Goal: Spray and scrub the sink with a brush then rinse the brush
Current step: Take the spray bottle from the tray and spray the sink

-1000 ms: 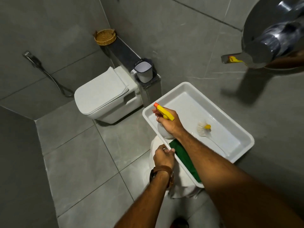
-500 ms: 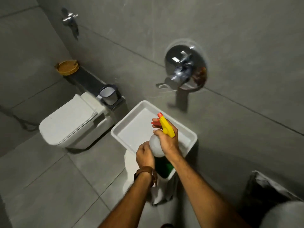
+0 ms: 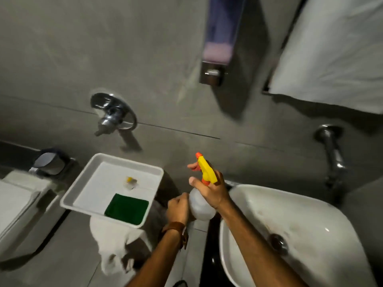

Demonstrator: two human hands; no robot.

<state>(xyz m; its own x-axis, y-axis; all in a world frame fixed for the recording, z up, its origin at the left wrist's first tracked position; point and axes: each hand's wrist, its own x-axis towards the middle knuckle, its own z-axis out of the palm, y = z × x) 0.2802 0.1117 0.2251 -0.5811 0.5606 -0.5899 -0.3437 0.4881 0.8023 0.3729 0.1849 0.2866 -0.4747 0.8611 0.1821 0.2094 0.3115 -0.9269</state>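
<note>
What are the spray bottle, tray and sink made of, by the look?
Spray bottle: translucent, cloudy white body with an opaque yellow and orange trigger head, likely plastic. Tray: matte white, thin raised walls with rounded corners, looks like moulded plastic, though coated metal can't be ruled out. Sink: glossy white with a sharp highlight and thick rounded rim, probably glazed ceramic; its drain looks like metal.

Two forearms enter from the bottom edge, both bare, no sleeves showing. Left hand [image 3: 178, 208] and right hand [image 3: 211, 190] are ungloved; no rings can be made out. A watch [image 3: 178, 230] sits on the left wrist, just below the hand: brown leather strap, wide band, with a dark case at its right edge. The dial cannot be read. Right wrist carries nothing. The picture is slightly blurred, so finer detail is lost.
</note>
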